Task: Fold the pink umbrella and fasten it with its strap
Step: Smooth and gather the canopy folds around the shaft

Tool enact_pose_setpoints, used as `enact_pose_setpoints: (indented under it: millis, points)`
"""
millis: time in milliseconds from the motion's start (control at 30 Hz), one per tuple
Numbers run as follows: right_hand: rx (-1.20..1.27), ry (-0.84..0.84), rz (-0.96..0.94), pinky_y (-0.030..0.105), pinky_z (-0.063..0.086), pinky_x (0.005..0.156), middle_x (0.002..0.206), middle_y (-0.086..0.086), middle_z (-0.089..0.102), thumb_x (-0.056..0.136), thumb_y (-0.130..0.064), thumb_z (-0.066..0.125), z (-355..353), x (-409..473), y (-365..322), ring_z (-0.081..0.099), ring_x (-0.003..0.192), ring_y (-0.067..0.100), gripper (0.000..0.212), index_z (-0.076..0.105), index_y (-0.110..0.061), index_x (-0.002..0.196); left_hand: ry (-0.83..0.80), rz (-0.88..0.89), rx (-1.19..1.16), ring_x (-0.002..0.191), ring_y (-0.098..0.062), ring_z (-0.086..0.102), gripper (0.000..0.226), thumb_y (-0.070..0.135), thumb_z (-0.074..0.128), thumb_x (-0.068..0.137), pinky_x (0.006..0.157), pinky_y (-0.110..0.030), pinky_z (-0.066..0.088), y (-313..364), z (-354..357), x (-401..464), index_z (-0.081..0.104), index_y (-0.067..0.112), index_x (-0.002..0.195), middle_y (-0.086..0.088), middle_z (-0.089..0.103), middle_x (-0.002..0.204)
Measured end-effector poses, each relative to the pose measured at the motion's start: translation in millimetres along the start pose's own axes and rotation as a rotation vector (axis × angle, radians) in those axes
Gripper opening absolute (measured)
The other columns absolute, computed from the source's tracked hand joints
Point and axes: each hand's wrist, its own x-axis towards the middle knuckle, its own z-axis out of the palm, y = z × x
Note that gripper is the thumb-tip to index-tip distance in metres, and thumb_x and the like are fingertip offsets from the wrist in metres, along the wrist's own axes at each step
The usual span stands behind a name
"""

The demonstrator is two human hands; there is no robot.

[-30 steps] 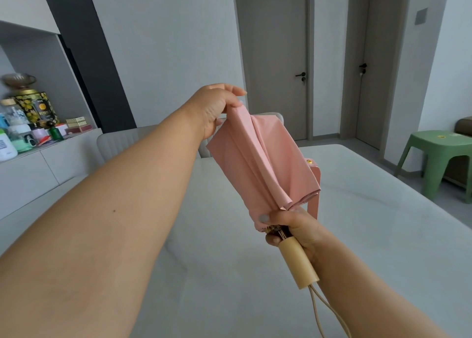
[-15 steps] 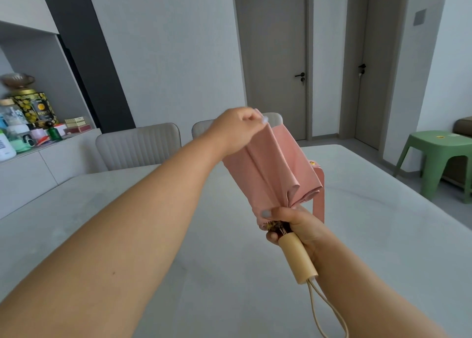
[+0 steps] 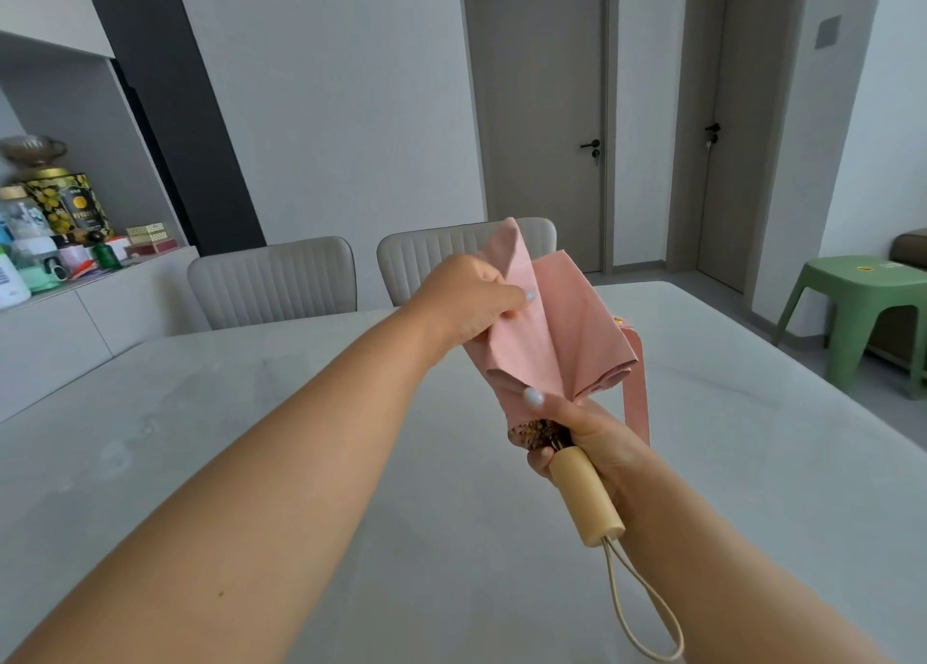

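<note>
Pink fabric of the collapsed pink umbrella [image 3: 557, 332] is held up in the air above the pale grey marbled tabletop [image 3: 251, 412], tilted with its canopy away from the camera. The step in hand is judged to be the arranging of the loose canopy panels into pleats around the shaft, before any wrapping is done. One panel edge is pinched by the left hand [image 3: 466, 302], its grip clenched on the cloth between thumb and fingers, with the arm stretched forward across the view. The cream cylindrical handle [image 3: 587, 498] is grasped near its top by the right hand [image 3: 582, 432], the thumb pressed against the gathered cloth at the canopy's base; a beige cord loop [image 3: 647, 613] hangs from the handle's end. The pink fastening strap [image 3: 637, 382] hangs loose on the far right side, not yet wound; its snap is possibly the small gold dot above it, though that is too small to be certain. Next, the pleats would need to be laid flat in one direction and the strap drawn round them.
</note>
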Motion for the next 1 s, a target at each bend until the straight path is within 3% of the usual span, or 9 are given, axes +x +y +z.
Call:
enact_pose_setpoints:
  millis: [100, 233, 300, 400, 533, 700, 833, 933, 1000]
  points:
    - [0.145, -0.066, 0.042, 0.019, 0.045, 0.037, 0.074, 0.009, 0.063, 0.02, -0.038, 0.098, -2, 1, 0, 0.062, 0.058, 0.017, 0.102, 0.053, -0.008, 0.107, 0.027, -0.054, -0.207, 0.067, -0.022, 0.06, 0.025, 0.01, 0.078, 0.076, 0.078, -0.045, 0.057, -13, 0, -1, 0.056, 0.011, 0.064, -0.006, 0.063, 0.069]
    - [0.291, -0.071, 0.093, 0.019, 0.045, 0.035, 0.075, 0.009, 0.061, 0.014, -0.042, 0.096, -2, 3, -1, 0.061, 0.06, 0.018, 0.105, 0.054, -0.009, 0.104, 0.032, -0.022, -0.356, 0.063, -0.014, 0.057, 0.022, -0.003, 0.071, 0.082, 0.056, -0.027, 0.053, -26, 4, -11, 0.058, 0.013, 0.076, -0.001, 0.055, 0.069]
    - [0.324, -0.068, 0.107, 0.018, 0.045, 0.034, 0.076, 0.008, 0.059, 0.012, -0.041, 0.097, -1, 3, -1, 0.059, 0.061, 0.017, 0.105, 0.056, -0.007, 0.103, 0.031, 0.013, -0.403, 0.067, -0.012, 0.06, 0.021, -0.005, 0.066, 0.086, 0.056, -0.024, 0.053, -32, 7, -17, 0.063, 0.015, 0.085, -0.001, 0.061, 0.075]
    - [0.325, -0.037, 0.079, 0.018, 0.043, 0.032, 0.071, 0.008, 0.06, 0.02, -0.033, 0.099, 0, 3, -1, 0.059, 0.055, 0.016, 0.09, 0.058, -0.005, 0.095, 0.063, 0.034, -0.423, 0.078, -0.012, 0.064, 0.028, -0.004, 0.061, 0.09, 0.066, -0.025, 0.056, -42, 15, -26, 0.07, 0.023, 0.092, -0.002, 0.069, 0.087]
    - [0.207, 0.057, 0.02, 0.017, 0.041, 0.033, 0.07, 0.012, 0.061, 0.058, -0.02, 0.082, -1, 0, -1, 0.057, 0.052, 0.015, 0.044, 0.057, -0.002, 0.09, 0.155, -0.02, -0.498, 0.091, -0.021, 0.063, 0.028, 0.002, 0.062, 0.091, 0.089, -0.044, 0.057, -55, 31, -35, 0.071, 0.029, 0.094, -0.018, 0.068, 0.108]
    - [0.014, 0.109, -0.085, 0.019, 0.04, 0.036, 0.073, 0.014, 0.062, 0.06, -0.012, 0.077, 0, -3, 0, 0.057, 0.051, 0.014, 0.044, 0.056, 0.0, 0.096, 0.168, -0.027, -0.443, 0.093, -0.02, 0.064, 0.029, 0.005, 0.06, 0.091, 0.086, -0.041, 0.056, -52, 24, -20, 0.064, 0.027, 0.109, -0.006, 0.064, 0.1]
    - [-0.137, 0.124, -0.136, 0.021, 0.042, 0.041, 0.065, 0.008, 0.064, 0.062, -0.011, 0.078, 1, -6, 0, 0.057, 0.053, 0.013, 0.041, 0.058, 0.001, 0.096, 0.226, 0.049, -0.37, 0.104, -0.014, 0.064, 0.029, 0.023, 0.059, 0.094, 0.089, -0.033, 0.053, -30, 0, 13, 0.062, 0.029, 0.123, 0.004, 0.064, 0.111]
    - [-0.18, 0.127, -0.142, 0.021, 0.041, 0.04, 0.064, 0.009, 0.064, 0.065, -0.008, 0.077, 4, -8, 1, 0.055, 0.052, 0.013, 0.034, 0.059, 0.002, 0.092, 0.285, 0.1, -0.296, 0.09, 0.0, 0.06, 0.028, 0.02, 0.054, 0.097, 0.074, -0.017, 0.049, -18, -12, 33, 0.064, 0.025, 0.124, 0.014, 0.063, 0.104]
    - [-0.176, 0.123, -0.146, 0.021, 0.041, 0.039, 0.064, 0.009, 0.063, 0.064, -0.008, 0.076, 5, -8, 1, 0.054, 0.049, 0.012, 0.033, 0.059, 0.001, 0.09, 0.382, 0.104, -0.218, 0.083, -0.002, 0.06, 0.026, 0.015, 0.052, 0.097, 0.07, -0.02, 0.049, -17, -15, 42, 0.069, 0.023, 0.115, 0.009, 0.068, 0.105]
